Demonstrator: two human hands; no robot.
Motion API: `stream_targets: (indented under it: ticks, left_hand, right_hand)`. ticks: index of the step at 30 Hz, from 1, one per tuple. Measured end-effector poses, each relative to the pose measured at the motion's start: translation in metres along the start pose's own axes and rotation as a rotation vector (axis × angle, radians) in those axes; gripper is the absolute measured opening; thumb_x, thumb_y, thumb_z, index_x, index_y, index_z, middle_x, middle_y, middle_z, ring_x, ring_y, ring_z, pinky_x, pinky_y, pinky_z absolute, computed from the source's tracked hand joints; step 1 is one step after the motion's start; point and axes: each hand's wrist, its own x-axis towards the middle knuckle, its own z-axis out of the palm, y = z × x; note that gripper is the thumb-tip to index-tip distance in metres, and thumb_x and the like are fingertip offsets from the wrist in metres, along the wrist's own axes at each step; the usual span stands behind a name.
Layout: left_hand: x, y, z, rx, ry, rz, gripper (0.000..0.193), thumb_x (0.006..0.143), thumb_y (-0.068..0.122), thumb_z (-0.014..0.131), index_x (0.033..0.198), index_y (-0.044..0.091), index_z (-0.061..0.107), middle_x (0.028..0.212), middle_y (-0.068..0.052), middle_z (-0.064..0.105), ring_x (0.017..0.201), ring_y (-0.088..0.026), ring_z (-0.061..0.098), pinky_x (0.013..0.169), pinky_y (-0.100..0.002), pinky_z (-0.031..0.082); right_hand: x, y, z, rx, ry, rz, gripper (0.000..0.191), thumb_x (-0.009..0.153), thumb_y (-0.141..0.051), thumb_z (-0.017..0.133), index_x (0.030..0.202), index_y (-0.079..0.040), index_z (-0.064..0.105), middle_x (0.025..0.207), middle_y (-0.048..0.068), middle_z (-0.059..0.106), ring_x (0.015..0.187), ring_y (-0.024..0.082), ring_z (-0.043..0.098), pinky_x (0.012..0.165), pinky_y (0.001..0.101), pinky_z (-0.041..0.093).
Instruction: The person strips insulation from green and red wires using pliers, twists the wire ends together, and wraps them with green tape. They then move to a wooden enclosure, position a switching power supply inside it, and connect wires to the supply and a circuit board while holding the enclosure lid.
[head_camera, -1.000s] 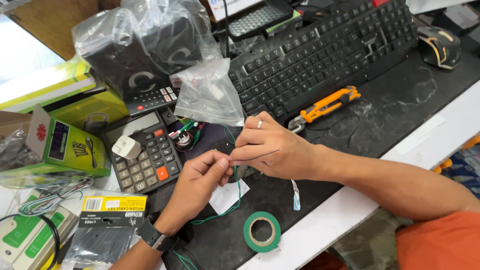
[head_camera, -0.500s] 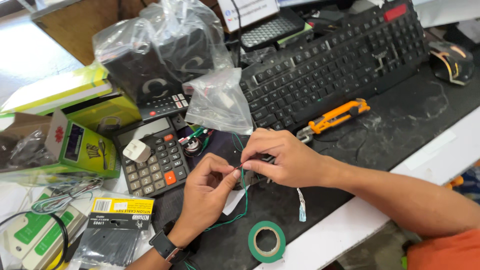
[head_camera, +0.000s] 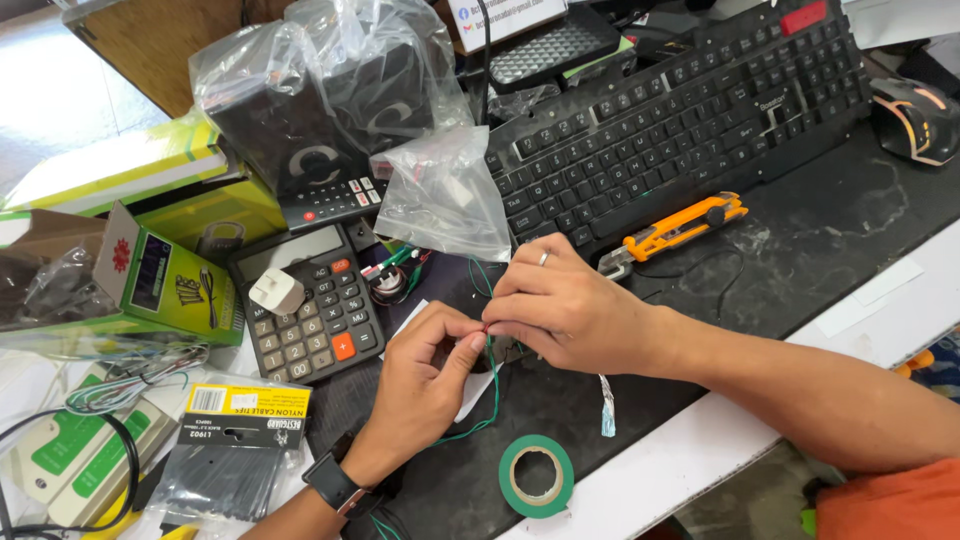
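Both hands, left (head_camera: 425, 365) and right (head_camera: 560, 305), pinched the thin green wire (head_camera: 492, 375) closed-fingered; tugging apart might have snapped it.

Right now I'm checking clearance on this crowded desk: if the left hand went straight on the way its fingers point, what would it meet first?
The left hand points up and right, where its fingertips already meet the right hand at the thin green wire. The keyboard probably comes next.

Cluttered black desk (head_camera: 830, 250), daylit
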Motion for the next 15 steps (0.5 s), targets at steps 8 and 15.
stream_targets:
  ticks: [8,15]
  left_hand:
    - [-0.004,0.005,0.001,0.065,0.075,0.056,0.008,0.092,0.004,0.074,0.093,0.0,0.067,0.088,-0.004,0.062,0.075,-0.01,0.059,0.064,-0.025,0.048]
    - [-0.006,0.014,-0.001,0.091,-0.053,0.15,0.01,0.1,0.002,0.062,0.108,-0.001,0.067,0.1,-0.008,0.067,0.086,-0.019,0.065,0.076,-0.029,0.052]
  right_hand:
    - [-0.005,0.0,0.003,0.2,-0.006,0.163,0.01,0.087,-0.009,0.077,0.096,-0.011,0.072,0.091,-0.002,0.066,0.089,0.017,0.063,0.089,0.0361,0.041]
    - [-0.002,-0.005,-0.001,0.044,-0.061,0.008,0.015,0.085,-0.011,0.078,0.099,-0.011,0.072,0.094,0.001,0.062,0.092,0.021,0.059,0.09,0.0387,0.04]
